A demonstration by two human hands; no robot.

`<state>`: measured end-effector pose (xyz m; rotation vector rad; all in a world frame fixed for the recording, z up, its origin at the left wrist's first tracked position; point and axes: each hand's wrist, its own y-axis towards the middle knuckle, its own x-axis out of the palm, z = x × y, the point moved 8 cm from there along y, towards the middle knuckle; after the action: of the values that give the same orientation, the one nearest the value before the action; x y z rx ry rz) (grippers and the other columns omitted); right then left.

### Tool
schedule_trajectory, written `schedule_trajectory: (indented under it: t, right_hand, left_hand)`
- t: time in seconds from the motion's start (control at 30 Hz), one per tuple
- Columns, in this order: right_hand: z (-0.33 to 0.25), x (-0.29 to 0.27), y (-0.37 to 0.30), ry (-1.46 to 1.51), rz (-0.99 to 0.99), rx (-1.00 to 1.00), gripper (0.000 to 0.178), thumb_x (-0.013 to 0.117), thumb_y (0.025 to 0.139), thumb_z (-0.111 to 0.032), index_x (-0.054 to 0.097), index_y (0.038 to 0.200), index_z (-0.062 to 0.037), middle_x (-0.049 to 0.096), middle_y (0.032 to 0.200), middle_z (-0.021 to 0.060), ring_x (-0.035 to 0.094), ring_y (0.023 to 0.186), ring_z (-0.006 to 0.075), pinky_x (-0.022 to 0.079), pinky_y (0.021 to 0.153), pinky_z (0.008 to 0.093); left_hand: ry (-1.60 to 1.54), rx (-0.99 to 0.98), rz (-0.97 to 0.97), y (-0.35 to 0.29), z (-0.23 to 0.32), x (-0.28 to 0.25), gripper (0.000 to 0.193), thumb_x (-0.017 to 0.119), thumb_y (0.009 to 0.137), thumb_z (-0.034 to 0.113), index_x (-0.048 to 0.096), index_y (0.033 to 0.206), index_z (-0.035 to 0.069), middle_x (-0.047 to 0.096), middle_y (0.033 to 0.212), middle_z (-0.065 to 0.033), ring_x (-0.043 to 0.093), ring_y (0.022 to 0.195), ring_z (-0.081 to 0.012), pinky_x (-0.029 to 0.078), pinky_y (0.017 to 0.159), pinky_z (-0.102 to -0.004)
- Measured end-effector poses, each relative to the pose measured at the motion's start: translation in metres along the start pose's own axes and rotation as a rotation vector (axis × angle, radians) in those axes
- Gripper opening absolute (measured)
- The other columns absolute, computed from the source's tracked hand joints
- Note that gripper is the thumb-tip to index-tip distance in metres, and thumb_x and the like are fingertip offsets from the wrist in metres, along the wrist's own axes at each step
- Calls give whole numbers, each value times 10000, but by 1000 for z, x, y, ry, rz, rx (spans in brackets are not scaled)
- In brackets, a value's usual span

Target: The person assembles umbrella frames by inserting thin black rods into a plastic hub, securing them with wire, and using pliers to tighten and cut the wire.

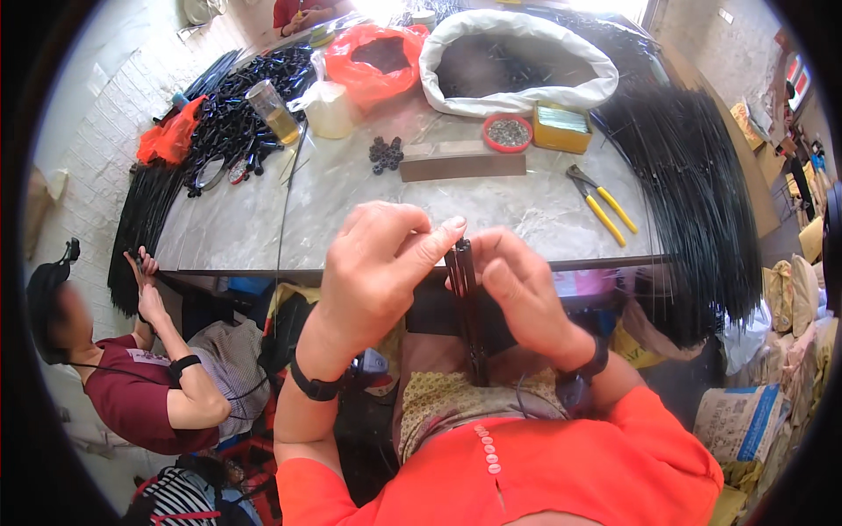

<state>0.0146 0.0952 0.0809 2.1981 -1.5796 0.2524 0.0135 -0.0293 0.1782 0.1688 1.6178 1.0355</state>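
Just beyond the table's front edge, a narrow bundle of dark rods (467, 302), like a folded umbrella frame, stands nearly upright between my hands, its lower end reaching down to my lap. My left hand (375, 254) is closed, thumb and forefinger pinched at the bundle's top end; any small part in the pinch is hidden. From the other side my right hand (517, 285) curls its fingers round the upper part of the bundle, thumb bent over. A dark band circles each of my wrists.
Yellow-handled pliers (605, 206), a brown block (463, 162), a red dish of small metal bits (507, 133), a yellow box (561, 128) and black knobs (384, 154) lie on the table (351, 197). Long black rods (688, 188) overhang its right side. A co-worker (145, 377) sits at left.
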Motion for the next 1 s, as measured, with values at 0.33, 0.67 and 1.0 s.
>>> schedule_trajectory:
  t: [0.33,0.67,1.0]
  right_hand:
    - [0,1,33,166,-197,272,222,669,966,-252,648,1035,-42,638,867,-11,559,742,53,450,674,217]
    - [10,2,36,278,-317,383,213,726,916,-221,667,1025,-48,645,865,-20,571,739,56,438,654,208]
    - [2,14,33,313,-414,358,207,764,861,-116,657,1022,-43,672,900,27,637,804,100,496,722,238]
  left_hand:
    - [-643,-672,346,-33,-33,2,302,725,818,-5,675,1114,27,631,912,-60,622,814,-163,497,735,-288]
    - [-1360,-1061,415,-70,-25,36,130,644,955,105,640,1007,-14,639,816,-71,571,708,-144,487,704,-274]
    - [-1833,-1115,296,-65,-12,52,103,684,905,59,692,987,-3,688,871,-71,612,759,-138,515,758,-273]
